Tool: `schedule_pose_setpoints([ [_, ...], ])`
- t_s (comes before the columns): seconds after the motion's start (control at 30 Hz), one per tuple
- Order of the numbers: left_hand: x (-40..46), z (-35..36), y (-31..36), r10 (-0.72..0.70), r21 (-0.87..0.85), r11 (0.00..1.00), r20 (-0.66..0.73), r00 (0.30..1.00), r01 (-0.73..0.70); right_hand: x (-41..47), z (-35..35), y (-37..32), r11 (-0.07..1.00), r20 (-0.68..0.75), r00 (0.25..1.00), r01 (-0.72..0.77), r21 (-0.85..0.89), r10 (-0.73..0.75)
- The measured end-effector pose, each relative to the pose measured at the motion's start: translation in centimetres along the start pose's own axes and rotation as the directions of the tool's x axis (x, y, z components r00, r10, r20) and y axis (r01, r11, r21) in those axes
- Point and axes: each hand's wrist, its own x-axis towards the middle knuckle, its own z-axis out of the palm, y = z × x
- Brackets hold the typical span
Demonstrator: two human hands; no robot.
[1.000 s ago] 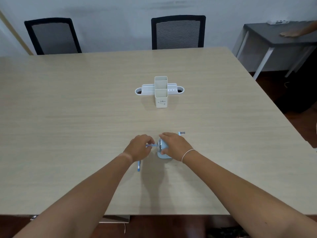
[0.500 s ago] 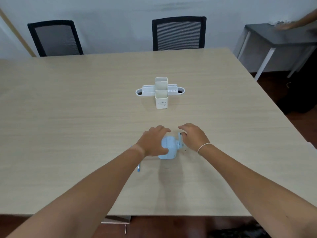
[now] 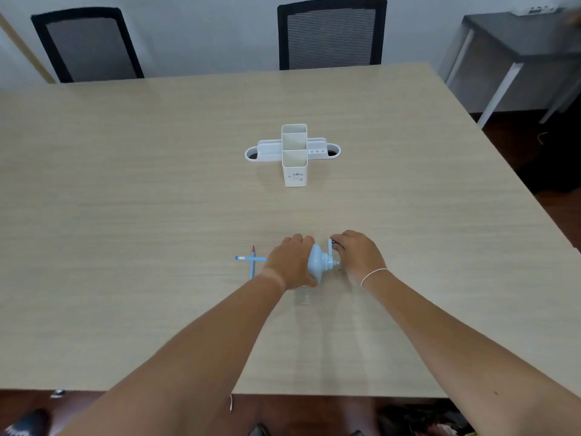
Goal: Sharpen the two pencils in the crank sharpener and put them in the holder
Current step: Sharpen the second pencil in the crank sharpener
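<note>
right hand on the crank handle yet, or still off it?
Touching. The head view shows the right hand with fingertips curled round the top of the sharpener's crank handle, no gap visible.

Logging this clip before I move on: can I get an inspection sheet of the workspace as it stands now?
Surface: light wood table.
Job's things: blue sharpener near the front edge; one pencil lies sideways toward it, crossing a second pencil; white holder mid-table, no pencils seen in it.
Clutter: nothing seen.
Hands: left hand grips the sharpener body; right hand holds the crank.
Cables: nothing seen.
Surroundings: two black chairs, dark side table.
</note>
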Motion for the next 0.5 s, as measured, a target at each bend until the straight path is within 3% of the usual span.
schedule_pose_setpoints([
  [0.17, 0.2, 0.2, 0.0, -0.008, -0.018, 1.000, -0.030, 1.000, 0.007, -0.4, 0.9, 0.4, 0.996, -0.031, 0.999, 0.042, -0.077, -0.044],
  [0.3, 0.2, 0.3, 0.2, -0.027, -0.039, 0.999, -0.042, 0.999, 0.026, -2.1, 2.1, 0.4, 0.994, 0.057, 0.998, 0.033, -0.103, -0.027],
  [0.5, 0.0, 0.1, 0.2, -0.009, -0.025, 1.000, -0.030, 1.000, 0.008, -5.9, 2.7, 0.9, 0.983, 0.027, 0.984, 0.178, -0.039, -0.177],
])
